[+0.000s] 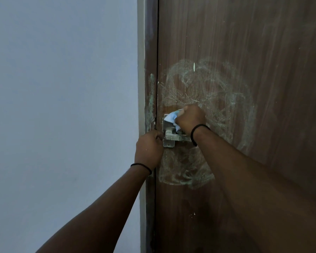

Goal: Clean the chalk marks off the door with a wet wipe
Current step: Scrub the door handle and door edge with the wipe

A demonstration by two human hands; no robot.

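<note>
Right hand (190,118): fist closed round bunched wet wipe (172,118), pressed on door (263,52) above metal handle (175,136). Left hand (148,147): fingers curled at the handle plate's 9 o'clock edge; grip uncertain. Chalk marks (208,88): smeared from 12 to 6 o'clock around handle. No legible writing.

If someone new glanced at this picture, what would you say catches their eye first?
First, the pale greenish chalk marks swirled across the brown door, above and below the metal handle. Next, the right hand gripping a bunched wet wipe against the top of the handle plate. The left hand rests at the door's edge beside the handle.
</note>
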